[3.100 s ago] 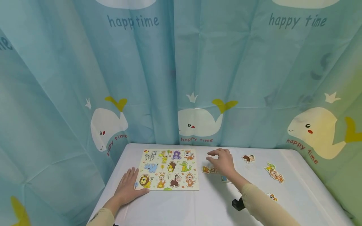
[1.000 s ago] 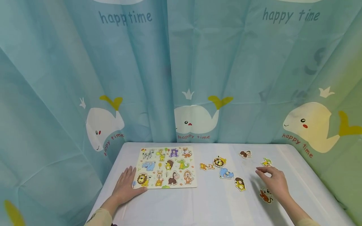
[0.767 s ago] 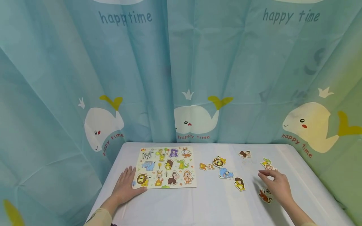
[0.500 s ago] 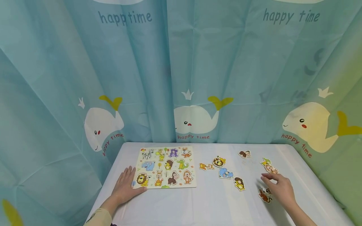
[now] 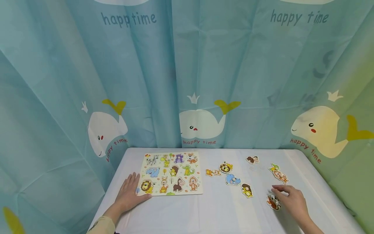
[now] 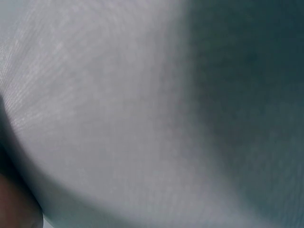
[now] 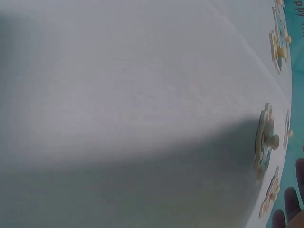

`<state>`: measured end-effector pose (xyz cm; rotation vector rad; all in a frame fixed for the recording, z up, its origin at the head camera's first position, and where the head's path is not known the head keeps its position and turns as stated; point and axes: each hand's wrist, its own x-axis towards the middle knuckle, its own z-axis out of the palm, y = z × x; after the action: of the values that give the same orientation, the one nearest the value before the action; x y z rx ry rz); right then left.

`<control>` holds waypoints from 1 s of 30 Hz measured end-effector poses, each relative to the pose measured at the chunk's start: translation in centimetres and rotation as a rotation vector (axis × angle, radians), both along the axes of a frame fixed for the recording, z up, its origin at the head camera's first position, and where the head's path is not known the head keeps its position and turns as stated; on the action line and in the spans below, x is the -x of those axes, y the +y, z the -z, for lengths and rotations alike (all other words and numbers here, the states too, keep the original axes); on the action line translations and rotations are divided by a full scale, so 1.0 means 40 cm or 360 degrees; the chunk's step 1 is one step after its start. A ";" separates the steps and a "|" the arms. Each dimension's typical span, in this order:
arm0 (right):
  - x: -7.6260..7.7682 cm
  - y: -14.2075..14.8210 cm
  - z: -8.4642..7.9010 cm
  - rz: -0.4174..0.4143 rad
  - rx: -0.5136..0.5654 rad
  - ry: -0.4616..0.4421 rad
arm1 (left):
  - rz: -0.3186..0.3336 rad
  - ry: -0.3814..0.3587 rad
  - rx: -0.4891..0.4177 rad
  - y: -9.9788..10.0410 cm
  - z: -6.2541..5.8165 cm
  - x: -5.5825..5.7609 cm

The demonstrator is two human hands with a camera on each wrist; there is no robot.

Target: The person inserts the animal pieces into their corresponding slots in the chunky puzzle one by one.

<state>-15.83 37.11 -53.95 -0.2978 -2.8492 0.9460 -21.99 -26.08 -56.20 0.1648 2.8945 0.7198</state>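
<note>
Moved right hand nearer, can't tell if pinching; resting left hand flat. Probably early, with most pieces loose.

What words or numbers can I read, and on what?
"happy time": blue, curtain, upper right.
"happ time": blue, curtain, upper left, creased.
"happy time": red, beneath three curtain whales.
"ppy": red, curtain, right wrist view, cut off.
Faint dark marks, curtain's right: unreadable.
No readable numbers.
</note>
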 end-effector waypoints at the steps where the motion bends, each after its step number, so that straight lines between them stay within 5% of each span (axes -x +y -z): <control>1: -0.003 0.000 0.001 0.0002 -0.0002 -0.0006 | 0.0000 -0.0001 -0.0003 0.000 -0.001 0.000; 21: -0.043 -0.022 0.028 0.0009 -0.0155 -0.0025 | -0.0011 -0.0020 -0.0006 0.001 0.001 0.000; 30: -0.048 -0.025 0.027 0.0060 -0.0249 -0.0139 | -0.0003 -0.0036 -0.0005 0.001 -0.002 0.001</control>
<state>-13.89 36.09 -55.04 -0.3834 -2.9634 0.7148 -22.01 -26.03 -56.12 0.1535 2.8726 0.7218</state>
